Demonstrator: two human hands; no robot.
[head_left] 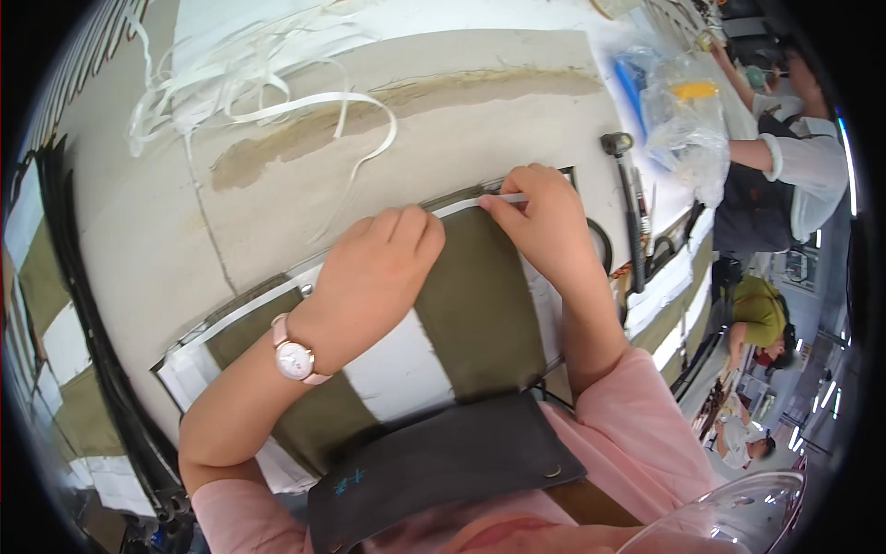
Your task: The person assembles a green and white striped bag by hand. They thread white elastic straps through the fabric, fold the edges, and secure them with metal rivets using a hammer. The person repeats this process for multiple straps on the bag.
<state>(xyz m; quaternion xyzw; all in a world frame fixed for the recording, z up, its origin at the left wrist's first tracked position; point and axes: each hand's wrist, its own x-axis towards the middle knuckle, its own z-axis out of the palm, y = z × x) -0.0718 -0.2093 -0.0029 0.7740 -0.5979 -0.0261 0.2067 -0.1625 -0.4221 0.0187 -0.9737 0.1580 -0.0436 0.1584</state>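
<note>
A panel with olive-green (480,305) and white stripes lies in front of me, dark along its border. Along its far edge runs a narrow white tape (461,204). My right hand (546,217) pinches this tape between thumb and fingers near the panel's far right corner. Over the middle of the far edge, my left hand (383,263) rests with its fingers bent and held together. Its fingertips are hidden under the hand, where the tape passes, so what they grip cannot be made out. A small round metal fitting (307,290) shows beside the left wrist.
Loose white tape (369,99) lies tangled on the worn table (277,208). A black-handled hammer (628,203) lies at the right, near a clear plastic bag (688,129). Dark strips (88,323) hang at the left. A co-worker (784,166) stands at the far right.
</note>
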